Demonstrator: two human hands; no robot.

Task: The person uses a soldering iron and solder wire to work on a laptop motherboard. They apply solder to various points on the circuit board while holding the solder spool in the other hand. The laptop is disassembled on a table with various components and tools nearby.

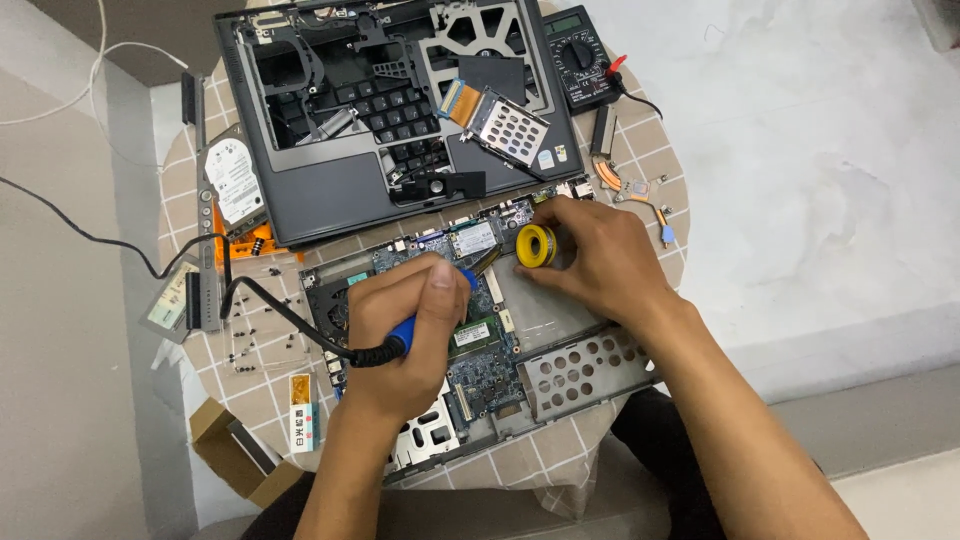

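A laptop motherboard (pixel 480 355) in its metal frame lies on a small round table. My left hand (pixel 405 325) grips a blue-handled soldering iron (pixel 400 340), its tip pointing toward the board's upper middle near a green card. A black cable runs left from the iron's handle. My right hand (pixel 600 260) rests on the board's upper right and holds a yellow solder spool (pixel 536 245) between thumb and fingers.
A dismantled laptop case (pixel 330 190) with loose keyboard parts lies at the back. A hard drive (pixel 232 180) sits left, a multimeter (pixel 580 55) back right, a copper heat pipe (pixel 630 190) right, small screws and a cardboard box (pixel 230 450) front left.
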